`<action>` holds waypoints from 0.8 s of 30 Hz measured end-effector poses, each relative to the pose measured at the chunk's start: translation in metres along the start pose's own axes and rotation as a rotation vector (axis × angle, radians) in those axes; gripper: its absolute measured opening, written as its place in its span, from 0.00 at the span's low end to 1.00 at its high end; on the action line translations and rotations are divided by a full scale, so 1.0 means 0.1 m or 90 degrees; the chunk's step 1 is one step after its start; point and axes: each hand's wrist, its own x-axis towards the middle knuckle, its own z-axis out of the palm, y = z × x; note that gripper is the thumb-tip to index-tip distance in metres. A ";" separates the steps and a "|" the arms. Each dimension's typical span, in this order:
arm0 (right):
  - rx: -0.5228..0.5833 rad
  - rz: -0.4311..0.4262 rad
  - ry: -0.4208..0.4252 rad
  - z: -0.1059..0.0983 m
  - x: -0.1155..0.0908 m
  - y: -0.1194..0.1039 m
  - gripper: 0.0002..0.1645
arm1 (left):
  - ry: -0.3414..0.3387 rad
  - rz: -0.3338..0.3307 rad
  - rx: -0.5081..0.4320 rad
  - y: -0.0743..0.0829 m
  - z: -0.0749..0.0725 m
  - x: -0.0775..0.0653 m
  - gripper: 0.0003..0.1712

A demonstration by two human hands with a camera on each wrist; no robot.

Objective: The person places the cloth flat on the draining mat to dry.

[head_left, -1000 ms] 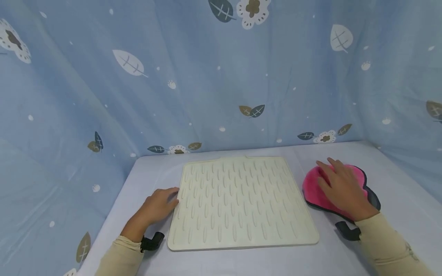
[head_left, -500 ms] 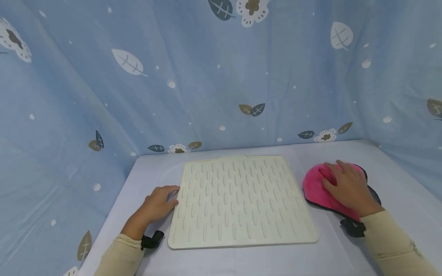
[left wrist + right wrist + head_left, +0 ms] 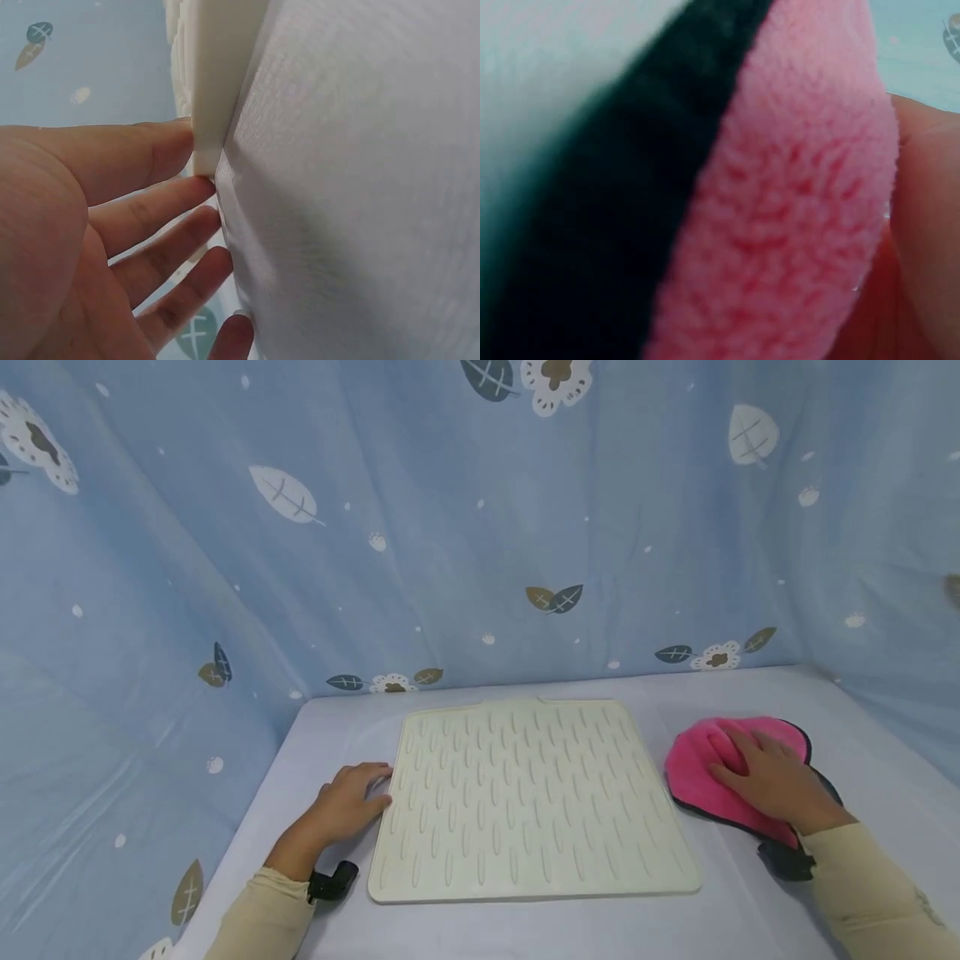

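Observation:
On the white table lies a cream mat (image 3: 532, 802) with rows of raised oblong ridges. My left hand (image 3: 341, 810) rests at its left edge, thumb and fingers apart. The left wrist view shows the thumb (image 3: 161, 150) against the side of the mat (image 3: 225, 67) and the fingertips at the table surface. To the right of the mat, my right hand (image 3: 780, 781) grips a fluffy pink cleaning cloth (image 3: 693, 772) with dark edging, bunched up between thumb and fingers. In the right wrist view the cloth (image 3: 780, 210) hides most of the fingers.
A white cloth covers the table (image 3: 525, 931). Behind it and along the sides hangs a blue curtain (image 3: 435, 552) printed with leaves and flowers. A dark wrist-worn piece (image 3: 333, 882) sits at the left wrist, and another (image 3: 786, 862) at the right.
My right hand has shifted slightly right and gathered the pink cloth into a fold between thumb and fingers. The left hand has stayed at the mat's edge.

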 end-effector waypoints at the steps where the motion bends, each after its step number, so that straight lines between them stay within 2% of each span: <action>1: 0.003 -0.001 -0.008 0.00 0.00 0.01 0.57 | 0.003 0.005 0.001 -0.01 0.01 0.01 0.27; 4: 0.004 -0.004 -0.022 -0.01 0.01 0.03 0.59 | 0.006 0.012 0.004 -0.03 0.02 0.02 0.27; 8: -0.006 -0.004 -0.035 0.01 0.01 0.03 0.59 | -0.003 0.000 0.004 -0.04 0.01 0.02 0.27; 17: -0.050 -0.029 -0.031 0.02 0.02 0.01 0.54 | -0.011 -0.005 -0.004 -0.02 -0.01 0.01 0.27; 24: -0.060 -0.029 -0.037 0.02 0.00 0.00 0.55 | -0.015 -0.006 -0.008 -0.03 0.00 0.02 0.27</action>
